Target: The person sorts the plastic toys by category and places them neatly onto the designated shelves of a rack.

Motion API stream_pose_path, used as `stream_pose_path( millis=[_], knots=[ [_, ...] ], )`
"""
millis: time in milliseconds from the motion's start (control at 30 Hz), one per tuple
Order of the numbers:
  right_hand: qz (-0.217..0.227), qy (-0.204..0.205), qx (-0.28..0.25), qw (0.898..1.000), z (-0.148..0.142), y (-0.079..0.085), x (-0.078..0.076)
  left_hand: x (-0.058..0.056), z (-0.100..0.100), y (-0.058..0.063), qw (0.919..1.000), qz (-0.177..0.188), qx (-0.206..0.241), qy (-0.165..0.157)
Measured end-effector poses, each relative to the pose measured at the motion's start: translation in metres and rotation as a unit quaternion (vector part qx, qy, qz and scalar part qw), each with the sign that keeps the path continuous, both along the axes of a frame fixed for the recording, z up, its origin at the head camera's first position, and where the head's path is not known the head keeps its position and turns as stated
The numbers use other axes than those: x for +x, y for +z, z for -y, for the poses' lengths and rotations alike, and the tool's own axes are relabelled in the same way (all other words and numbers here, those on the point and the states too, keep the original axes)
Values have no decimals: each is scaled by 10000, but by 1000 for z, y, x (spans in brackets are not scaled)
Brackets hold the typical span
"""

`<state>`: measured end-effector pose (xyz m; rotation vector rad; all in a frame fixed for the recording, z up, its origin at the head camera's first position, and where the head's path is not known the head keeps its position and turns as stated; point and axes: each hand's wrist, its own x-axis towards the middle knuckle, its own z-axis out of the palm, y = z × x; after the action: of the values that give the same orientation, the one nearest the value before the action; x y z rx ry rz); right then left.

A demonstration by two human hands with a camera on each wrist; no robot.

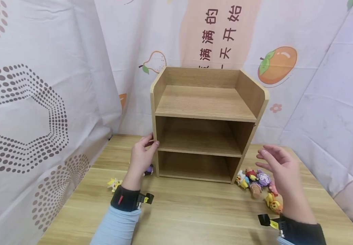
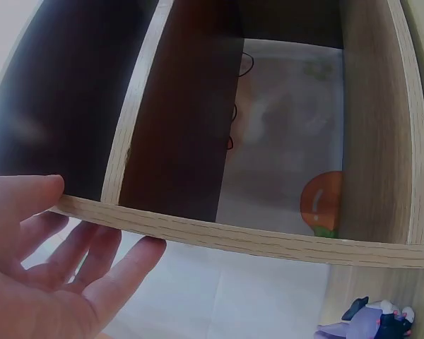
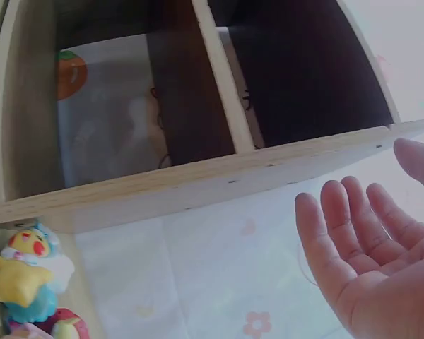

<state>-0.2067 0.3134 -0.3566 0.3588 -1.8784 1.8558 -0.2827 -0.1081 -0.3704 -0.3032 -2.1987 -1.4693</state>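
Observation:
A wooden desktop shelf [image 1: 199, 151] with two open compartments and a railed top stands upright on the table. At its left side panel, my left hand [image 1: 143, 151] holds the front edge, with the thumb on the front and the fingers along the outer face; the left wrist view shows this hand [image 2: 71, 261] on the panel's edge. Off the shelf's right side, my right hand [image 1: 282, 166] is held in the air with nothing in it. In the right wrist view that hand [image 3: 381, 247] has its fingers spread apart from the right panel.
Several small toy figures [image 1: 263, 178] are heaped on the wooden table [image 1: 188, 214] by the shelf's right foot. To the left lie a yellow figure [image 1: 114, 184] and a purple one [image 2: 371, 321]. A printed curtain [image 1: 127, 41] hangs close behind.

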Motion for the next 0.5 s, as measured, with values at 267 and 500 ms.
stream_pose_path(
  millis=[267,500],
  knots=[
    [-166,-157,272,9994,-7,11,9,1,0,-1,10000,-38,-17,-5],
    [-250,-245,291,9990,-12,18,16,1,1,-2,10000,-50,-80,3]
  ],
)
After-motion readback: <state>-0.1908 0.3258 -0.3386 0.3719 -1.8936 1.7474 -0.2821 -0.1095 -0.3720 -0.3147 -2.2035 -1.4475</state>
